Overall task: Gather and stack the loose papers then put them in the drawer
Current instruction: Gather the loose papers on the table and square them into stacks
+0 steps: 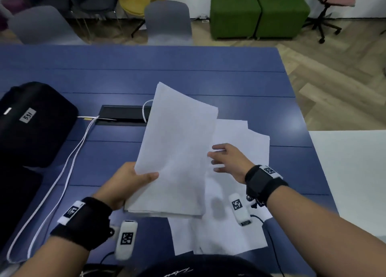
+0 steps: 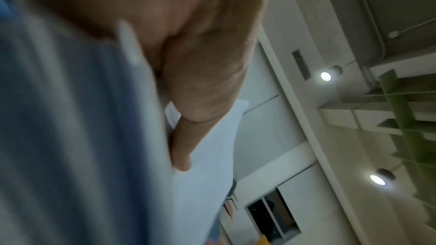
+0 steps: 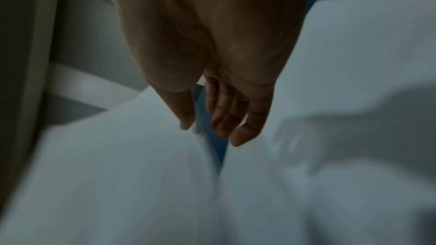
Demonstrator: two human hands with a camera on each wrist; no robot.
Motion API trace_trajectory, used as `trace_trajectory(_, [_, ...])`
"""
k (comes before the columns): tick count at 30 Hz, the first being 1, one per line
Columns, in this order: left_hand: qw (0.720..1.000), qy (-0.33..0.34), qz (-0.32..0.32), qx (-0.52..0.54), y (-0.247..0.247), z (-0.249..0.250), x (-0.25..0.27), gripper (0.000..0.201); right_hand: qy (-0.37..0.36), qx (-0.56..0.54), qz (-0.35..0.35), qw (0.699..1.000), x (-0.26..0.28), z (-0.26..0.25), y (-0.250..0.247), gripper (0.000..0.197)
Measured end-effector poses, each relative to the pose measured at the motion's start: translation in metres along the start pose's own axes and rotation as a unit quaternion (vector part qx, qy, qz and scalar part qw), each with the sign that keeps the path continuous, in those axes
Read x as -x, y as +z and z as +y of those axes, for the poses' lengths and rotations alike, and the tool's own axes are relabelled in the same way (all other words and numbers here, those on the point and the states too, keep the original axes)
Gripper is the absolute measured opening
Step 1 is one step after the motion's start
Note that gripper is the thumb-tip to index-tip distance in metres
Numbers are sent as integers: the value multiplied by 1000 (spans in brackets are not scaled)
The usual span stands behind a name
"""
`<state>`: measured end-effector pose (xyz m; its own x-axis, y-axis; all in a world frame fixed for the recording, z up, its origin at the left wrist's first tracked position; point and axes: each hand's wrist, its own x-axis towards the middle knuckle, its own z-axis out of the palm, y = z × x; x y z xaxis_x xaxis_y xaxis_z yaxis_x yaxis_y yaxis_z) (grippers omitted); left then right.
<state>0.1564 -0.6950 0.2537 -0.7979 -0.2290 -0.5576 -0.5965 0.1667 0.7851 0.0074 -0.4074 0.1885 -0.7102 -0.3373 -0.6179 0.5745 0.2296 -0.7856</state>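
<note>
While the left hand [image 1: 127, 184] pinches only one lower corner of the raised stack [image 1: 177, 151], the far end droops and fans; likely risk, sheets sliding out or creasing. Thumb on top, fingers curled beneath, firm on that stack. Right hand [image 1: 227, 159], fingers spread and relaxed, holds nothing, hovering beside the stack's edge above the loose papers [image 1: 236, 224] lying overlapped on the blue table [image 1: 208, 78]; a careless sweep could scatter them off the near edge. No drawer in view.
</note>
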Motion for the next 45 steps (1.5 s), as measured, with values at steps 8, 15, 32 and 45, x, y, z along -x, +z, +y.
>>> trace_trajectory(8, [985, -62, 135, 88, -55, -50, 11, 21, 181, 389, 217, 877, -83, 33, -103, 145])
trace_trajectory(15, [971, -78, 182, 136, -53, -75, -1, 35, 192, 462, 253, 828, -117, 56, -78, 147])
trace_trajectory(32, [986, -57, 115, 109, -33, -78, -20, 21, 198, 438, 251, 840, -120, 65, -80, 129])
trace_trajectory(45, [975, -81, 122, 168, -54, -127, -22, 40, 139, 431, 215, 865, -95, 81, -71, 109])
